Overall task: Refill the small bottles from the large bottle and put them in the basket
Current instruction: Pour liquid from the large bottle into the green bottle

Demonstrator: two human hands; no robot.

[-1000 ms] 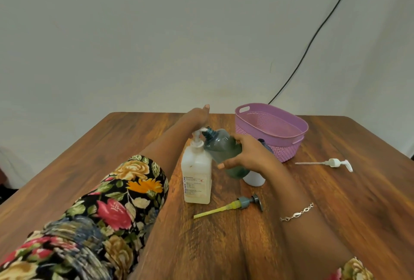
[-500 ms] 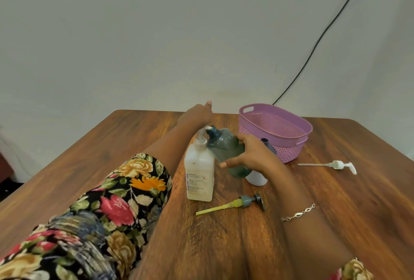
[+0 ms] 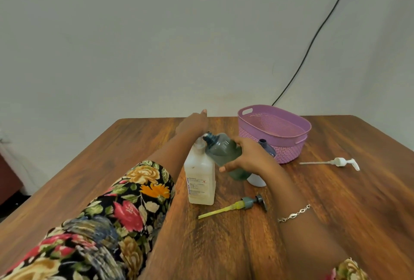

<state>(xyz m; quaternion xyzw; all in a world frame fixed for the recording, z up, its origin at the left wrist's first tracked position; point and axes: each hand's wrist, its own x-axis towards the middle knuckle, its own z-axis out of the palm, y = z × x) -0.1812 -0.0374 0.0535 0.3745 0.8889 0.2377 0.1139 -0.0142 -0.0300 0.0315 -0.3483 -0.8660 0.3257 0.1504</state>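
Basket (image 3: 284,154): just beyond my right hand (image 3: 248,156). I judge it light and stiff.
Large bottle (image 3: 199,174): upright, just left of my right hand and under my left hand (image 3: 193,123). It looks like rigid plastic, probably heavy enough to stand while pumped.
Left hand: over the pump head. My fingers are hidden, so I cannot tell whether they are curled or flat.
Green bottle (image 3: 220,151): wrapped mid-body by my right hand, tilted, its open neck at the spout. Probably light, thin-walled and smooth, and slippery if soap runs. I'd grip around the belly, firm but not squeezing.
Second bottle (image 3: 265,146): uncapped, upright behind my right hand, near the basket.
Green pump (image 3: 246,203): flat on the table beside my right wrist.
White pump (image 3: 338,162): well right of my right hand.
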